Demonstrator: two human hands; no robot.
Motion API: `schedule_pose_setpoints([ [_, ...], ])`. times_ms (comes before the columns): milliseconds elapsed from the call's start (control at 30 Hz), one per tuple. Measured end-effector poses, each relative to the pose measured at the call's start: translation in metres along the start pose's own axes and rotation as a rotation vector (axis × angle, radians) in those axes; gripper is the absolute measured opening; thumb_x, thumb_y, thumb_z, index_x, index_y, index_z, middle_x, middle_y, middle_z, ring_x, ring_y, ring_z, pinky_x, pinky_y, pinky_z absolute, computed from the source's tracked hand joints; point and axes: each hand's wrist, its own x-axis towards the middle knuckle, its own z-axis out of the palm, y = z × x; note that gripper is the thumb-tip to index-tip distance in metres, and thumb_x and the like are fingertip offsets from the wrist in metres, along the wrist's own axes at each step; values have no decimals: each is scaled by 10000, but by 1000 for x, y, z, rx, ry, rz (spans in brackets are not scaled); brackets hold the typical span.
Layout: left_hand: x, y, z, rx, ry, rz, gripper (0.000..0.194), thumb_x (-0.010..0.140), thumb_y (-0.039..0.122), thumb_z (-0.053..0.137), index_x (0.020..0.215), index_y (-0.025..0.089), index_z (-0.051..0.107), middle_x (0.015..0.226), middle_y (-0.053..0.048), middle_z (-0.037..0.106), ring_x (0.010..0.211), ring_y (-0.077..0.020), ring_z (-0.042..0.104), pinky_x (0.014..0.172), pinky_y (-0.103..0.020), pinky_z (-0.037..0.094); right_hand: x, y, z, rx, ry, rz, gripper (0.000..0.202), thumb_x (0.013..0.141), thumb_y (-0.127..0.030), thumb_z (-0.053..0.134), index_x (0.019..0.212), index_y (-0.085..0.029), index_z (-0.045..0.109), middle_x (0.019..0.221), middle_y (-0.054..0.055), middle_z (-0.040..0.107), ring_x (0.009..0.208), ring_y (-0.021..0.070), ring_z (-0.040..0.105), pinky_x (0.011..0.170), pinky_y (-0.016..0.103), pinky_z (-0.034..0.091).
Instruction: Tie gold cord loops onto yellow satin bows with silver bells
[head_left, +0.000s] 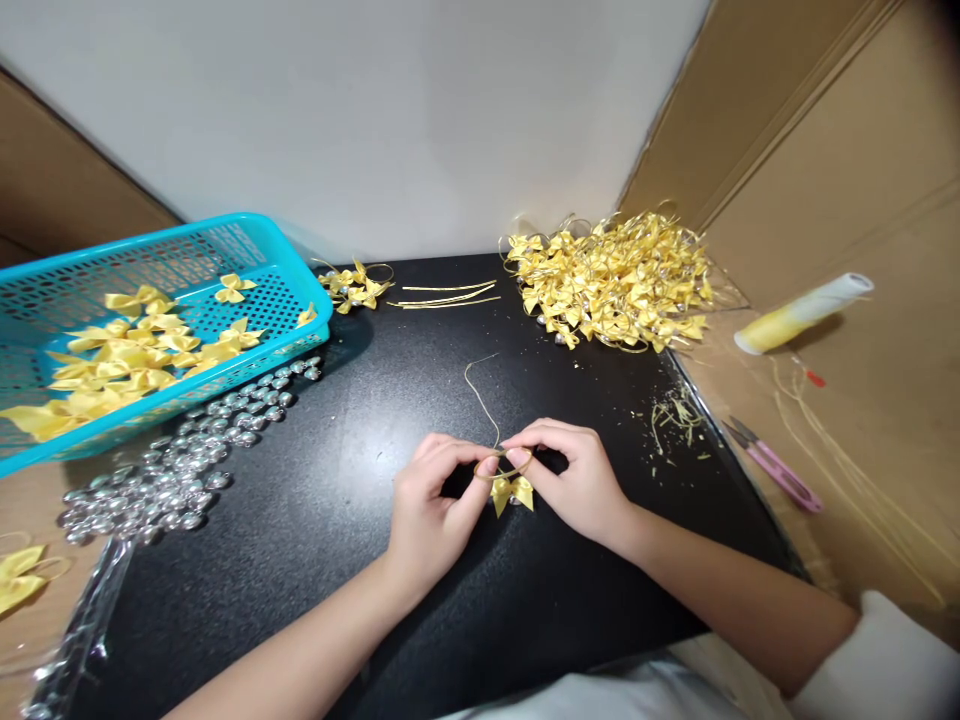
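Observation:
Over the black table (300, 560), my left hand (441, 492) pinches a gold cord loop (501, 476) between thumb and forefinger. My right hand (574, 475) pinches the same loop from the other side, with the fingertips of both hands close together. A yellow ribbon bow (513, 492) hangs just below the loop, a small silvery bell partly hidden under it. From the fingertips a thin loose cord end (480, 395) curves away toward the back of the table.
A turquoise basket (296, 335) of yellow bows stands left, silver bells (180, 470) beside it. Finished-looking bows (615, 285) are heaped back right; a smaller group (354, 287) and cut cords (450, 295) lie behind. Pink snips (784, 475), cord scraps (679, 415) and a spool (802, 313) are right.

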Motion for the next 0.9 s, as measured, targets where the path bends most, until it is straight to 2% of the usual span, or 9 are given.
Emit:
schedule_pose_setpoints([
  [167,3,0,-1,51,-54,-35,58,859,184,632,865,205,686,782,-16,706,763,-175,606,708,-313,477,1,0,-2,-44,-33,34,145,811,-149,631,685,-184,693,642,10,678,609,132,609,596,250,461],
  [367,10,5,-13,359,-299,-72,155,757,301,695,845,194,624,861,-46,673,834,-249,594,735,-395,447,2,3,-4,-71,8,61,152,779,-150,609,637,-185,652,608,-4,648,579,124,568,579,243,440],
  [533,8,6,-11,453,-410,-44,186,770,340,696,852,192,619,877,-51,647,842,-257,582,718,-392,435,2,3,-4,-74,9,66,146,767,-139,601,634,-182,644,595,-8,631,573,120,562,575,238,435],
  [733,10,5,-11,366,-407,-57,107,792,268,691,799,195,613,844,-37,661,810,-229,597,704,-361,455,2,3,-4,-79,-4,63,155,763,-133,596,625,-189,637,595,-11,637,568,121,563,570,238,430],
  [900,13,4,-13,71,-359,-242,74,825,213,618,757,186,607,659,1,658,578,-133,591,548,-245,450,2,3,-6,-115,-1,34,140,770,-138,618,647,-192,657,621,0,659,601,137,580,612,262,451],
])
